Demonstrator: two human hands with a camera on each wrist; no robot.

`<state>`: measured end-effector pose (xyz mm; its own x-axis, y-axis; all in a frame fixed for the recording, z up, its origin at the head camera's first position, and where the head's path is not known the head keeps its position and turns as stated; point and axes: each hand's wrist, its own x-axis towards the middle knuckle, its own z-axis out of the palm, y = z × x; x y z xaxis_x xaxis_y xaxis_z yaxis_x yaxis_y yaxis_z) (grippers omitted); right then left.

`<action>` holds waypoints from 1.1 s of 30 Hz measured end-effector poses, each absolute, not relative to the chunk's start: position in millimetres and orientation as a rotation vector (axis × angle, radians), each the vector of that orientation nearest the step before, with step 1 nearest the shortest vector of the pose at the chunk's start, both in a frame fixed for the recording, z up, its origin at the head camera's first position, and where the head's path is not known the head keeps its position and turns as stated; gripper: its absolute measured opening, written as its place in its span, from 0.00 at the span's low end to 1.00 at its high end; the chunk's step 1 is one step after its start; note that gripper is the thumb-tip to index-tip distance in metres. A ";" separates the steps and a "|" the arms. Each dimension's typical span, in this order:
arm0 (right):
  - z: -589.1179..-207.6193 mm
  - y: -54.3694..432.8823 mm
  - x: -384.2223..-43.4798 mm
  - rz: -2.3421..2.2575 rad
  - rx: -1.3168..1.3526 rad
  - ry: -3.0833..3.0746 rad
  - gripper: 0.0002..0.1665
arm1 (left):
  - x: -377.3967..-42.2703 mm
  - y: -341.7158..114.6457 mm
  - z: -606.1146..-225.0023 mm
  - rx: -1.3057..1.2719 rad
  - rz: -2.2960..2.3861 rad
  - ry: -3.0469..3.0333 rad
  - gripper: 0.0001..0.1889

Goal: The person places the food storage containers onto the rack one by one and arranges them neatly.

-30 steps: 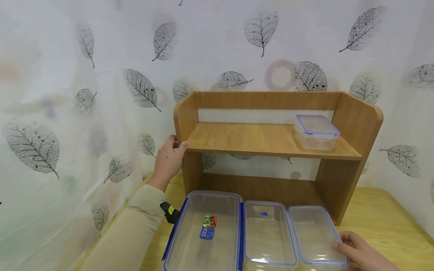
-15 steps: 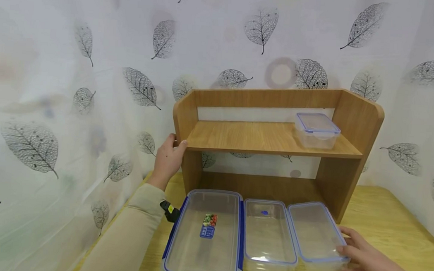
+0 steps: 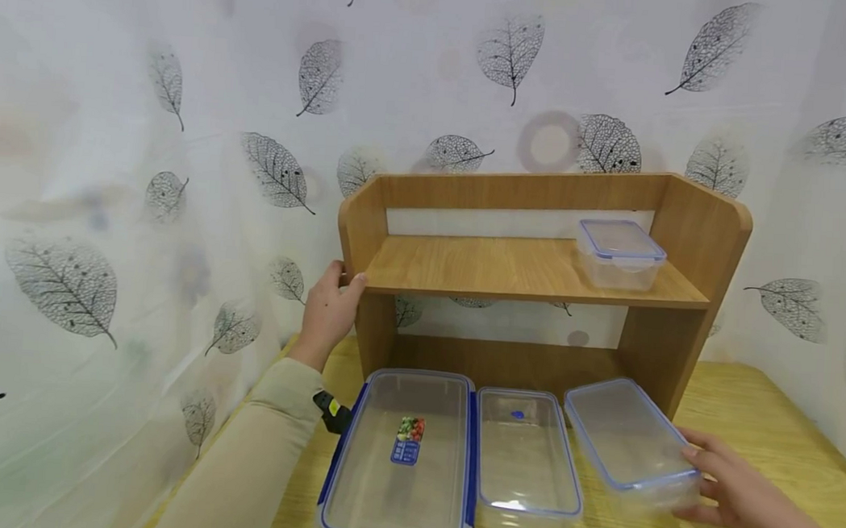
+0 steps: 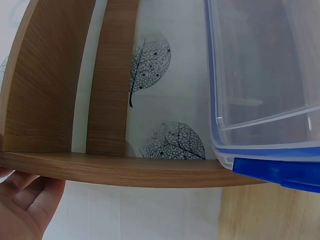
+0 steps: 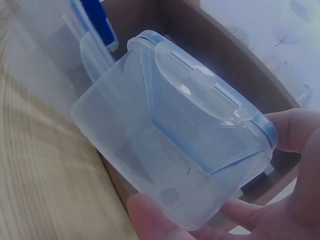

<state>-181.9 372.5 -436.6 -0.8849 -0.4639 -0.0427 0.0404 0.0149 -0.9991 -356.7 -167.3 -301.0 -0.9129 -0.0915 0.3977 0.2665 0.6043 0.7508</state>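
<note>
My right hand [image 3: 758, 498] grips a clear plastic food container [image 3: 634, 434] with a blue-edged lid by its right side. In the right wrist view the container [image 5: 165, 135] is tilted, with fingers beneath it and on the lid's edge. My left hand [image 3: 328, 315] holds the left side panel of a wooden desktop shelf [image 3: 537, 298], its thumb near the board's front corner. In the left wrist view the left hand's fingers [image 4: 42, 200] go behind the panel's edge.
A large container [image 3: 395, 488] with blue clips and a medium clear container [image 3: 527, 456] stand side by side before the shelf. A small lidded container [image 3: 620, 256] sits at the right of the upper board. Leaf-patterned cloth [image 3: 407, 53] hangs behind the yellow wood-grain table [image 3: 763, 414].
The right-hand container has been drawn to the right, turned and tilted, away from the medium one, in my right hand. My left hand has stayed on the shelf.
</note>
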 end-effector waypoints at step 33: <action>-340.2 291.2 -174.0 -2.163 -0.907 1.785 0.28 | -355.2 -168.2 -302.0 -0.149 -1.251 -2.430 0.24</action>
